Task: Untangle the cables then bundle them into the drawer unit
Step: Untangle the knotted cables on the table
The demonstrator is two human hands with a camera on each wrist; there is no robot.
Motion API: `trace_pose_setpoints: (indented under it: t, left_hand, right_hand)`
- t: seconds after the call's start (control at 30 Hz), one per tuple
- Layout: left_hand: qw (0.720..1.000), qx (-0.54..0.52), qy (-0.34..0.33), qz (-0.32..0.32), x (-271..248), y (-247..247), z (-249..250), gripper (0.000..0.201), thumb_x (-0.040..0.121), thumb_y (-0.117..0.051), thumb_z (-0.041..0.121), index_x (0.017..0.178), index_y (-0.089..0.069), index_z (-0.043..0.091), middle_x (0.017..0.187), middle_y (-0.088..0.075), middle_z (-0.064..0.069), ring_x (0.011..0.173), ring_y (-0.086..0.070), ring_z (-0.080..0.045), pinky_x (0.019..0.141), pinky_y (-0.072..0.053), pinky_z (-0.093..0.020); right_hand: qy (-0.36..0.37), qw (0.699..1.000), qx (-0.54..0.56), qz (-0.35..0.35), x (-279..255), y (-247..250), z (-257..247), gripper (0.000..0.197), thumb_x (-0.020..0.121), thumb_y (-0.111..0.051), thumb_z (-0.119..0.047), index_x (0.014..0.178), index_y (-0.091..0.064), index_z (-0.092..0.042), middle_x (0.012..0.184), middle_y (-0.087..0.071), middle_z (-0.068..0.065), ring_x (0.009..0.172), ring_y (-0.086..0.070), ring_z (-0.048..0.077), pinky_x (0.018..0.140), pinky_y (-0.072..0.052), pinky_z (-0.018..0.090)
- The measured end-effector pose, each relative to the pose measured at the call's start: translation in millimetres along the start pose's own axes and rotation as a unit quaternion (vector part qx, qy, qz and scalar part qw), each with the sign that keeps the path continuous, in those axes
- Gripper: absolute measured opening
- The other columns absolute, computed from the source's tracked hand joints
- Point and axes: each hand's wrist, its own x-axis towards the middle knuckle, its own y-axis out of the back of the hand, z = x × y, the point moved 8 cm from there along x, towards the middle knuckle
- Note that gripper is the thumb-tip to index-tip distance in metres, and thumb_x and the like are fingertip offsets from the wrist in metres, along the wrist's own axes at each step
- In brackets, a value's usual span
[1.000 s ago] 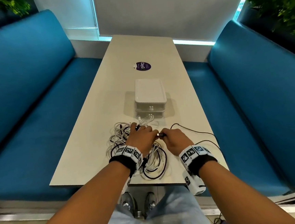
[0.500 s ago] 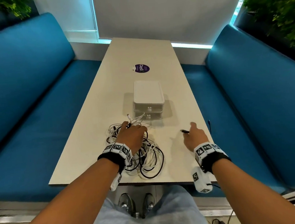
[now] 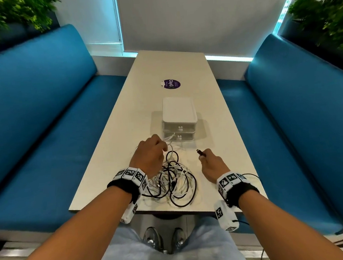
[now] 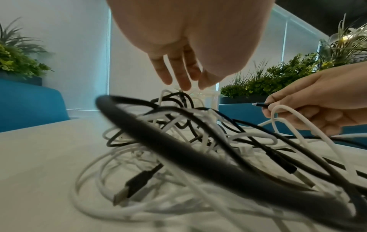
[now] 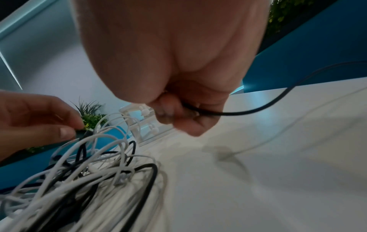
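A tangle of black and white cables [image 3: 175, 183] lies near the table's front edge, close up in the left wrist view [image 4: 178, 149] and low left in the right wrist view [image 5: 89, 172]. My left hand [image 3: 165, 148] hangs over its far side, thumb and finger [image 5: 77, 130] pinching a cable loop at the top. My right hand [image 3: 203, 155] is just right of the pile and grips a black cable [image 5: 248, 111] near its plug [image 4: 258, 104], which sticks out forward. The white two-drawer unit [image 3: 179, 112] stands just beyond, with both drawers closed.
Blue benches flank the pale table [image 3: 114, 155] on the left [image 3: 31, 121] and right [image 3: 301, 129]. A purple sticker [image 3: 171, 84] lies beyond the drawer unit. Planters stand behind both benches. Bare tabletop shows to the right of my right hand.
My right hand drew the black cable's plug end out to the right, then brought it back toward the pile. My left hand shifted toward the far side of the tangle.
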Motion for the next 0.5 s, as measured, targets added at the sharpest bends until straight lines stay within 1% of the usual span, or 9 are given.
trace_pose_setpoints:
  t: [0.07,0.13,0.2,0.27,0.33,0.4,0.47,0.5]
  left_hand:
    - [0.997,0.054,0.035,-0.035,-2,-5,-6,0.019,0.091,-0.053,0.018,0.109,-0.060,0.020,0.108,-0.057,-0.002,0.097,-0.056,-0.027,0.086,-0.039,-0.040]
    - [0.991,0.094,0.073,-0.064,-4,-11,-15,0.021,0.097,-0.046,0.031,0.112,-0.056,0.020,0.108,-0.057,-0.002,0.102,-0.055,-0.027,0.089,-0.036,-0.041]
    - [0.986,0.122,0.092,-0.072,-4,-13,-19,0.028,0.098,-0.042,0.041,0.110,-0.057,0.020,0.106,-0.059,-0.002,0.101,-0.056,-0.027,0.090,-0.035,-0.042]
    - [0.982,0.145,0.097,-0.074,-2,-15,-18,0.032,0.097,-0.043,0.048,0.106,-0.056,0.020,0.101,-0.061,-0.001,0.097,-0.058,-0.026,0.091,-0.033,-0.042]
    - [0.981,0.150,0.101,-0.072,0,-16,-17,0.029,0.096,-0.046,0.047,0.105,-0.055,0.021,0.098,-0.062,0.000,0.094,-0.059,-0.025,0.090,-0.031,-0.042]
    - [0.981,0.149,0.104,-0.069,0,-18,-18,0.021,0.095,-0.050,0.038,0.105,-0.053,0.021,0.099,-0.064,0.000,0.095,-0.059,-0.025,0.089,-0.029,-0.041]
    - [0.981,0.142,0.108,-0.073,1,-20,-20,0.015,0.093,-0.050,0.029,0.105,-0.053,0.020,0.099,-0.064,0.001,0.094,-0.059,-0.025,0.088,-0.028,-0.039]
    - [0.983,0.123,0.117,-0.070,1,-21,-23,0.014,0.093,-0.050,0.028,0.104,-0.053,0.020,0.098,-0.065,0.001,0.094,-0.059,-0.025,0.088,-0.029,-0.039]
  right_hand:
    - [0.004,1.000,-0.020,-0.021,1,-3,-5,0.030,0.103,-0.036,-0.027,0.119,-0.051,-0.006,0.112,-0.063,0.022,0.100,-0.059,0.038,0.073,-0.041,0.033]
    - [-0.001,0.998,-0.038,-0.045,3,-7,-10,0.033,0.103,-0.038,-0.029,0.119,-0.055,-0.005,0.118,-0.061,0.020,0.107,-0.057,0.037,0.077,-0.042,0.033]
    - [0.001,0.997,-0.042,-0.061,4,-10,-14,0.037,0.103,-0.037,-0.031,0.116,-0.060,-0.005,0.120,-0.062,0.019,0.110,-0.057,0.036,0.084,-0.045,0.034]
    - [0.011,0.998,-0.029,-0.059,3,-11,-20,0.041,0.104,-0.034,-0.032,0.111,-0.065,-0.006,0.119,-0.064,0.018,0.110,-0.058,0.036,0.090,-0.046,0.035]
    - [0.026,0.998,-0.014,-0.054,1,-11,-28,0.043,0.105,-0.033,-0.031,0.106,-0.068,-0.006,0.114,-0.066,0.017,0.107,-0.060,0.035,0.090,-0.045,0.035]
    - [0.031,0.998,0.002,-0.048,1,-10,-33,0.043,0.105,-0.032,-0.031,0.102,-0.068,-0.007,0.107,-0.067,0.014,0.102,-0.060,0.032,0.089,-0.044,0.034]
    - [0.034,0.998,0.024,-0.048,3,-11,-35,0.039,0.105,-0.032,-0.030,0.103,-0.065,-0.009,0.101,-0.064,0.009,0.097,-0.058,0.028,0.087,-0.044,0.034]
    - [0.032,0.998,0.037,-0.050,6,-12,-35,0.035,0.105,-0.033,-0.028,0.107,-0.063,-0.011,0.102,-0.063,0.008,0.096,-0.058,0.027,0.084,-0.043,0.032]
